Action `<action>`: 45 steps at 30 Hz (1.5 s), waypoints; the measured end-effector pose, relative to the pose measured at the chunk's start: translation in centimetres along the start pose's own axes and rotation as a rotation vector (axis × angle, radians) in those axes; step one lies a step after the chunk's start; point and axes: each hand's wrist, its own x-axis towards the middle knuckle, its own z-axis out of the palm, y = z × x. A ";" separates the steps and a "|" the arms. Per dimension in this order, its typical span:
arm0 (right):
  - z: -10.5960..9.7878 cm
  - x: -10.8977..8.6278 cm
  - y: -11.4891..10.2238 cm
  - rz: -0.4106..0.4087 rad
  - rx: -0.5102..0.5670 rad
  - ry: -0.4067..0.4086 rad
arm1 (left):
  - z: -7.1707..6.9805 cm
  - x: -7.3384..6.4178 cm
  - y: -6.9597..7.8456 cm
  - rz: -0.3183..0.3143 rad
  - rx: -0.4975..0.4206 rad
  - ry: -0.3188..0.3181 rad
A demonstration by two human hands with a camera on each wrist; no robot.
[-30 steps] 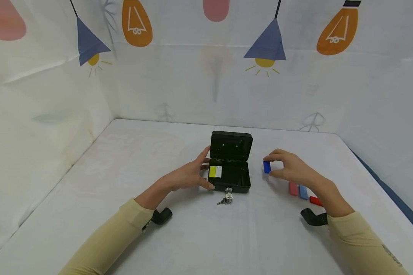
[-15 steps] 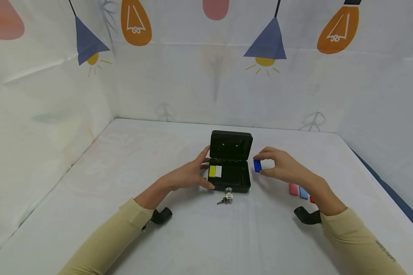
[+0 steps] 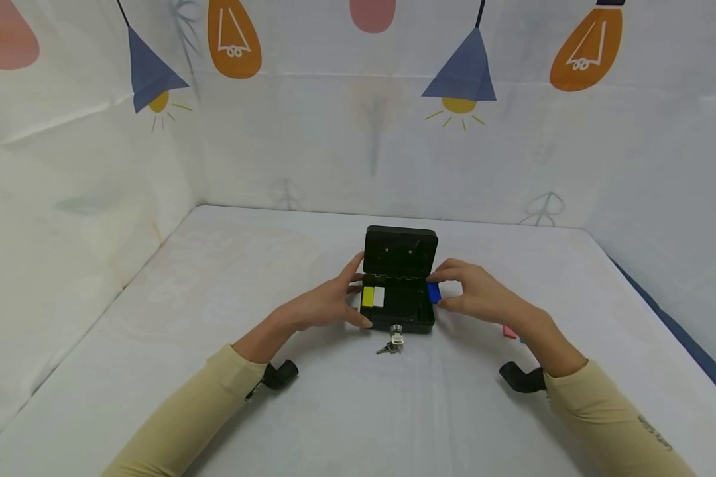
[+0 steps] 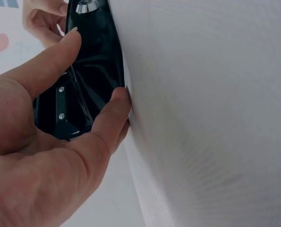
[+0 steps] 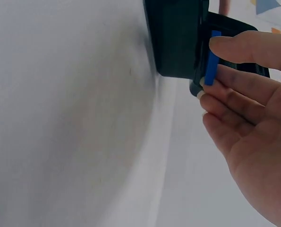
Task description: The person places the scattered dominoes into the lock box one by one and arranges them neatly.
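A black metal cash box (image 3: 400,253) stands on the table with its lid raised. My left hand (image 3: 325,305) holds the box at its left side, thumb at the front corner and fingers toward the back; the left wrist view shows the thumb on the box (image 4: 100,47). Inside, at the left, a yellow block (image 3: 367,297) lies beside a white block (image 3: 378,297). My right hand (image 3: 480,291) pinches a flat blue block (image 3: 433,292) between thumb and fingers at the box's right rim. In the right wrist view the blue block (image 5: 213,59) is upright on edge.
Keys (image 3: 389,348) hang from the lock at the front of the box. A red block (image 3: 509,332) lies on the white table (image 3: 358,411), partly behind my right forearm. Black wrist camera mounts (image 3: 281,375) sit near both sleeves. A printed white sheet (image 3: 334,146) rises behind.
My right hand has moved left with the blue block, from beside the box to its right rim. The right forearm now hides more of the loose blocks. The left hand stays put.
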 end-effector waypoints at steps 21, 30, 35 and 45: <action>2.0 1.8 -2.7 -0.065 -0.064 -0.018 | 0.0 0.1 0.0 0.013 -0.008 -0.008; 3.1 2.6 -3.4 -0.100 -0.080 -0.021 | -0.1 0.0 -0.2 0.016 -0.008 -0.011; 3.6 3.0 -3.8 -0.087 -0.082 -0.041 | -0.2 -0.2 -0.3 0.012 -0.025 -0.020; 3.9 3.2 -4.1 -0.053 -0.113 -0.071 | -0.2 0.0 -0.2 0.016 0.002 -0.013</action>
